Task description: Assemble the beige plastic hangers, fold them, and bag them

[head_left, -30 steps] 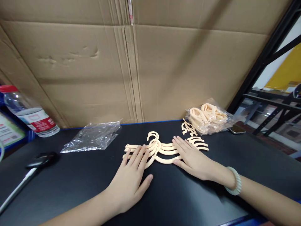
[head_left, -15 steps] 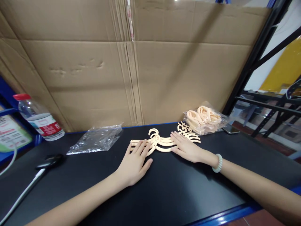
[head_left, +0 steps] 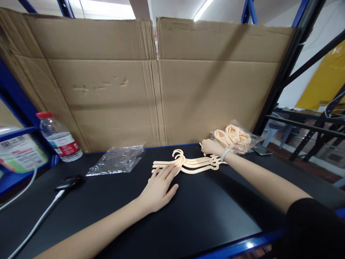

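A small stack of cream plastic clothes hangers (head_left: 198, 164) lies spread on the black table, hooks toward the back. My left hand (head_left: 159, 190) rests flat on their left arms, fingers stretched out and slightly apart. Farther back, my right hand (head_left: 212, 147) is closed, its fingers curled around a cream plastic piece whose tip shows at the left of the fist. Most of that piece is hidden by the hand. More cream parts lie just under the right wrist, beside the hangers' right ends.
A clear bag of folded cream pieces (head_left: 234, 138) sits behind the right wrist, near a phone (head_left: 262, 150). At left are a flat clear plastic bag (head_left: 117, 160), a red-capped bottle (head_left: 60, 138) and a black device (head_left: 68, 182) on a white cable. Cardboard (head_left: 113, 93) walls the back.
My right hand has lifted off the hangers' right side, moved back and closed on a cream piece. My left hand stays on the hangers. The view has tilted upward.
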`<state>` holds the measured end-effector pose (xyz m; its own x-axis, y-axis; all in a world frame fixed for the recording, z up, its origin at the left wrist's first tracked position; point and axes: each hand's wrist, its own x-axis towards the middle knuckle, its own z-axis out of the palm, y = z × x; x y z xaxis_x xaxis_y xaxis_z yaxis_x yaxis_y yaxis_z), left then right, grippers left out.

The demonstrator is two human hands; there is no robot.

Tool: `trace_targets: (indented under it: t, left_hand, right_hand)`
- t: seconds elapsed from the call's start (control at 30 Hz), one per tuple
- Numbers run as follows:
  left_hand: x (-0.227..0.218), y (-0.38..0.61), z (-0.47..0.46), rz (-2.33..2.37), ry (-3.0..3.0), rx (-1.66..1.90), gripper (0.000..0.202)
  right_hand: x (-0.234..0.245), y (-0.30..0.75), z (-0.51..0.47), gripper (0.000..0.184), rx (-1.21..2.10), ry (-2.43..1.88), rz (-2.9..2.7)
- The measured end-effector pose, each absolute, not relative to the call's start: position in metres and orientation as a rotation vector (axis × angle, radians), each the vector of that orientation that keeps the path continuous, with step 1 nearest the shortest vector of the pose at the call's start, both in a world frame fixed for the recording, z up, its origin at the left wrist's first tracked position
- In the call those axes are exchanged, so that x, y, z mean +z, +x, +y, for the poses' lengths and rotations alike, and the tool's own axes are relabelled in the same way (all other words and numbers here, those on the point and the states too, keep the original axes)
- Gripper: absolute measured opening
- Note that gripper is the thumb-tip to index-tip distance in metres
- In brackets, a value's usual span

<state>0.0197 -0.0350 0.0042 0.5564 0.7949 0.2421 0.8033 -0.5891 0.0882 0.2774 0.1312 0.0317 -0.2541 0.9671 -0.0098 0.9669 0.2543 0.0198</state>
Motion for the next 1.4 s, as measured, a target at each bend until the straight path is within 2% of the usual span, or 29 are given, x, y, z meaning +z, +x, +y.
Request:
trace_targets:
  t: [0.23, 0.4, 0.57, 0.67, 0.7, 0.77, 0.83, 1.03, 1.27, 1.4]
  left_hand:
    - [0.004, 0.02, -0.034, -1.423, -2.753, -0.415, 0.05]
    - [0.004, 0.021, -0.034, -1.412, -2.729, -0.434, 0.049]
    - [0.007, 0.021, -0.041, -1.321, -2.739, -0.444, 0.049]
    - [0.008, 0.021, -0.047, -1.339, -2.776, -0.351, 0.059]
    - [0.007, 0.021, -0.048, -1.376, -2.779, -0.308, 0.063]
    - [0.007, 0.021, -0.047, -1.461, -2.774, -0.234, 0.068]
    - [0.006, 0.021, -0.043, -1.513, -2.77, -0.197, 0.07]
    - [0.007, 0.025, -0.011, -1.557, -2.763, -0.168, 0.071]
    - [0.004, 0.029, 0.001, -1.541, -2.676, -0.282, 0.067]
    - [0.007, 0.026, -0.01, -1.468, -2.551, -0.387, 0.053]
  right_hand:
    - [0.029, 0.277, 0.141, 0.014, -0.072, 1.518, 2.916]
    - [0.027, 0.292, 0.157, 0.039, -0.057, 1.434, 3.134]
    - [0.027, 0.293, 0.125, 0.044, 0.045, 1.551, 3.251]
    - [0.022, 0.291, 0.08, 0.042, 0.005, 1.474, 3.263]
    - [0.018, 0.292, 0.065, 0.047, -0.008, 1.45, 3.252]
    - [0.009, 0.294, 0.039, 0.07, -0.063, 1.4, 3.152]
    - [0.001, 0.297, 0.027, 0.079, -0.111, 1.401, 3.029]
    - [-0.012, 0.303, 0.058, 0.068, -0.077, 1.367, 2.99]
    - [-0.017, 0.304, 0.081, 0.067, -0.037, 1.36, 3.043]
    - [-0.015, 0.305, 0.074, 0.058, 0.083, 1.417, 3.126]
